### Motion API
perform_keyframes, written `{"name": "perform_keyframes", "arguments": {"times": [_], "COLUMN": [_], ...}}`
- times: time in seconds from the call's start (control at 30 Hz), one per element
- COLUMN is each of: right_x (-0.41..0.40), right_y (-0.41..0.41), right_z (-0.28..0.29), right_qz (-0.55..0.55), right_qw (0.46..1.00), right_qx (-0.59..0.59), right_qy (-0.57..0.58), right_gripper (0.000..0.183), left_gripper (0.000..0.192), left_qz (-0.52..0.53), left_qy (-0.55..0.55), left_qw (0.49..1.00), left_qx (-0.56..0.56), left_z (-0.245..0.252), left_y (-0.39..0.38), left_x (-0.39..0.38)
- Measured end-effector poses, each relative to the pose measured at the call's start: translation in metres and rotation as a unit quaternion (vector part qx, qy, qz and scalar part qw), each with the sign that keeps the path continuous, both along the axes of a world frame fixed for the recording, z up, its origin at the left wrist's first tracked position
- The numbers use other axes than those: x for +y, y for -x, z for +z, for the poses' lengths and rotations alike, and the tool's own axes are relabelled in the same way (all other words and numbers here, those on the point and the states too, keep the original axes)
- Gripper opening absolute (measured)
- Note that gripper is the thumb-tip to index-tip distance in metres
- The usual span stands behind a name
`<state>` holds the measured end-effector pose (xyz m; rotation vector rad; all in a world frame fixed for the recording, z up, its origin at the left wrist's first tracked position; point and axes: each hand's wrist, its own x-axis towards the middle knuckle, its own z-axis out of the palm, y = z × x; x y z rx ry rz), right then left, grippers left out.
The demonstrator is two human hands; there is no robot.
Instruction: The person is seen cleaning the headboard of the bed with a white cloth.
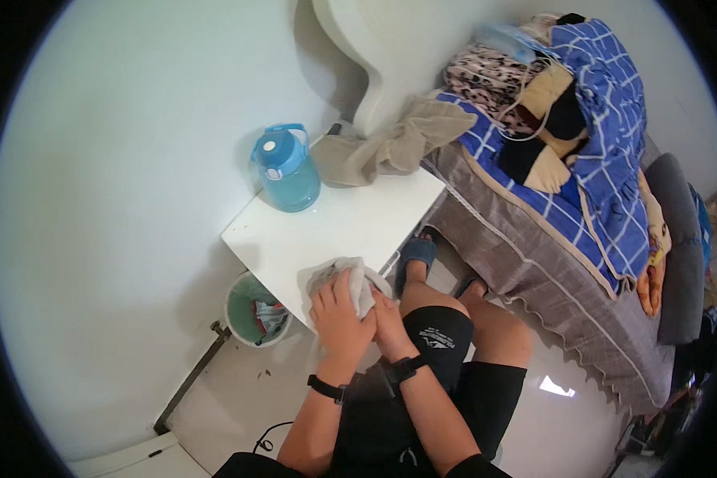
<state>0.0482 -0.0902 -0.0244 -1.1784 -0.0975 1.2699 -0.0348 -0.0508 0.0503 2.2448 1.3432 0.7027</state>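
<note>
Both hands work on a crumpled light-grey cloth [354,270] at the near corner of a small white table [358,218]. My left hand [340,319] lies over the cloth with its fingers along the top and holds its left part. On the right side, my right hand [389,325] grips a bunched fold, the thumb on top. The hands touch near the wrists' side of the cloth. A translucent blue water bottle [288,173] with a handled lid stands upright at the table's back left. Beside it a taupe cloth [388,152] lies rumpled.
A waste bin [234,319] with wrappers inside stands left of the table, by the wall [113,209]. At the right is a bed with a grey-brown skirt [544,281], a blue checked blanket [609,107] and piled clothes [544,119]. A black cable [269,433] lies on the floor.
</note>
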Motion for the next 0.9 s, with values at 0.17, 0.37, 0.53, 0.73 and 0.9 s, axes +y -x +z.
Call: {"name": "perform_keyframes", "arguments": {"times": [0.17,0.37,0.53,0.73,0.9], "right_x": [-0.012,-0.028,-0.036,-0.044,-0.043], "right_y": [0.031,0.061,0.08,0.094,0.093], "right_z": [-0.002,0.005,-0.003,0.011,0.003], "right_qz": [-0.057,-0.038,-0.031,-0.011,-0.018], "right_qw": [0.998,0.996,0.992,0.988,0.989], "right_qx": [0.012,0.042,0.08,0.105,0.095], "right_qy": [-0.032,-0.072,-0.094,-0.109,-0.108], "right_gripper": [0.045,0.05,0.05,0.05,0.05], "left_gripper": [0.08,0.082,0.082,0.082,0.082], "left_qz": [-0.027,-0.053,-0.065,-0.075,-0.068], "left_qy": [-0.027,-0.041,-0.043,-0.052,-0.039], "left_qw": [0.999,0.998,0.997,0.996,0.997], "left_qx": [0.011,0.01,0.012,-0.001,-0.003], "left_z": [-0.006,-0.008,-0.006,-0.018,-0.015], "left_y": [0.029,0.061,0.078,0.094,0.093], "left_x": [-0.01,-0.022,-0.03,-0.032,-0.032]}}
